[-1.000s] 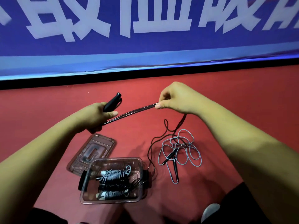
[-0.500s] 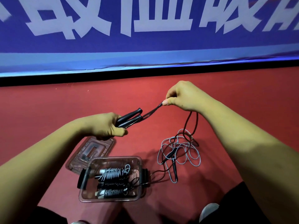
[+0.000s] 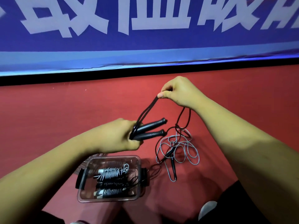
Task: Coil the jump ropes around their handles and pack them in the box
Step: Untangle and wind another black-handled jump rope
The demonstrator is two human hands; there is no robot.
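My left hand [image 3: 116,136] grips both black handles [image 3: 152,128] together, tips pointing right. My right hand [image 3: 179,92] pinches the black rope [image 3: 145,110] strands taut above them. The clear box [image 3: 113,200] below holds three coiled ropes [image 3: 111,173]. A loose grey rope [image 3: 186,147] lies just beside it on the red floor [image 3: 64,118].

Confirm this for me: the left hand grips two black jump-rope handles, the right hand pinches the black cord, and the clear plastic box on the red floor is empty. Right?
Not quite. The head view shows the clear plastic box is not empty: coiled jump ropes lie inside. The rest stands: the left hand grips the two black handles, and the right hand pinches the black cord.
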